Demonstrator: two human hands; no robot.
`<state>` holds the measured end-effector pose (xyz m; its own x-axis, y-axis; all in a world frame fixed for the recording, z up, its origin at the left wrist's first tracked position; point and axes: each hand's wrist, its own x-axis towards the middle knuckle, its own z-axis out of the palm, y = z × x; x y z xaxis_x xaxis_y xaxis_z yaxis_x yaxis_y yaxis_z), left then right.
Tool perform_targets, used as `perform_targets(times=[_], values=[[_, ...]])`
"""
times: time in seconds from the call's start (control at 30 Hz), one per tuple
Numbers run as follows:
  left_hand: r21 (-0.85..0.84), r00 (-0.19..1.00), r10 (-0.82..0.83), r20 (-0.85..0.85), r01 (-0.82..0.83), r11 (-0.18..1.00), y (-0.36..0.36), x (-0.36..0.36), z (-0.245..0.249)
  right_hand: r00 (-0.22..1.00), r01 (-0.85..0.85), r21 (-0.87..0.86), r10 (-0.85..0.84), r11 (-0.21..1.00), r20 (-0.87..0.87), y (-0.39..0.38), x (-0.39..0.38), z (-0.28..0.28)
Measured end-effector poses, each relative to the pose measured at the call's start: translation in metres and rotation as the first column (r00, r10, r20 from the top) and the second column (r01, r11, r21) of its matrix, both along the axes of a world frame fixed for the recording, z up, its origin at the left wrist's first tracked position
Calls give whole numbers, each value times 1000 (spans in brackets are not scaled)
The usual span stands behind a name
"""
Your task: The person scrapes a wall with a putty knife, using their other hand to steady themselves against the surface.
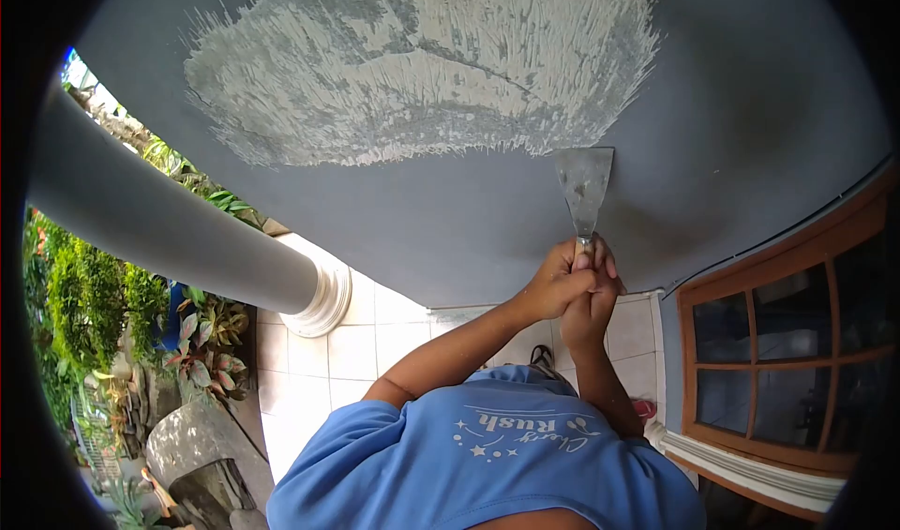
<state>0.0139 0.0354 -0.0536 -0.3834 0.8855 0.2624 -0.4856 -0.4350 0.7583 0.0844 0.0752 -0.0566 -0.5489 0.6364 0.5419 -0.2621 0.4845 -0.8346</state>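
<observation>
Both my hands are closed around the handle of a paint scraper (583, 185), with the fingers overlapping. My left hand (561, 279) reaches in from the left, and my right hand (596, 291) grips from the right and partly below. The scraper's wide, spotted metal blade points up. Its edge lies at the grey wall (422, 221), by the lower right border of a rough patch (394, 89). There the grey paint is off, and a pale, streaked layer with jagged edges shows. Most of the handle is hidden inside my hands.
A round grey column (187, 221) with a white base stands at the left, beside plants (84, 286) and rocks (202, 446). At the right is a wooden-framed window (787, 352). Pale floor tiles (309, 361) lie below, and a sandal (541, 355) shows near my shirt.
</observation>
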Motion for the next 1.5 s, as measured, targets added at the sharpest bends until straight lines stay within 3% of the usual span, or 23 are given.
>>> perform_targets(times=[0.03,0.13,0.27,0.37,0.5,0.6,0.67,0.8,0.9,0.93,1.03,1.07,1.1,1.17,1.23,1.3,1.33,1.5], values=[[57,1000,-8,11,7,998,2,-3,0,999,-6,-46,8,999,49,2,0,-4],[191,999,-28,29,22,981,16,-14,11,994,-82,69,76,994,83,19,-12,14],[236,999,-37,20,31,971,17,-22,42,983,86,325,-134,942,128,19,-16,56],[257,997,-58,46,44,965,20,-8,29,998,69,197,-66,978,-20,20,-6,40],[275,984,-73,160,26,961,33,10,2,979,63,390,-133,919,155,29,11,32],[297,986,-67,150,20,955,32,-3,33,980,-30,314,-33,949,194,37,3,42],[326,990,-43,133,-2,945,32,-7,43,956,23,325,-117,946,271,33,10,42],[316,983,-58,174,0,949,40,16,12,879,124,375,-277,919,389,24,12,42],[286,962,-73,264,-6,958,42,5,3,962,15,250,-82,968,260,40,6,24],[273,964,-48,261,-26,962,44,2,7,941,37,309,-137,950,310,41,5,30],[336,982,-54,181,-10,942,53,-1,-3,968,-103,291,29,951,249,49,3,27],[342,981,-40,188,-27,939,57,3,-5,796,-5,493,-295,870,529,45,-4,27],[340,979,-34,202,-37,940,54,14,-7,463,3,681,-604,732,648,22,-14,34],[328,978,-25,207,-46,944,51,12,-3,277,-29,765,-730,644,625,13,-25,39],[312,973,-17,229,-56,948,51,0,7,660,-3,616,-462,787,593,31,-16,37],[331,980,3,200,-71,941,47,-11,17,923,-55,445,-125,894,364,47,-10,39],[344,984,15,178,-77,936,45,-15,21,981,-111,367,44,924,186,49,-11,41],[342,982,3,191,-69,937,46,11,1,956,-26,503,-127,864,266,42,-4,41]])
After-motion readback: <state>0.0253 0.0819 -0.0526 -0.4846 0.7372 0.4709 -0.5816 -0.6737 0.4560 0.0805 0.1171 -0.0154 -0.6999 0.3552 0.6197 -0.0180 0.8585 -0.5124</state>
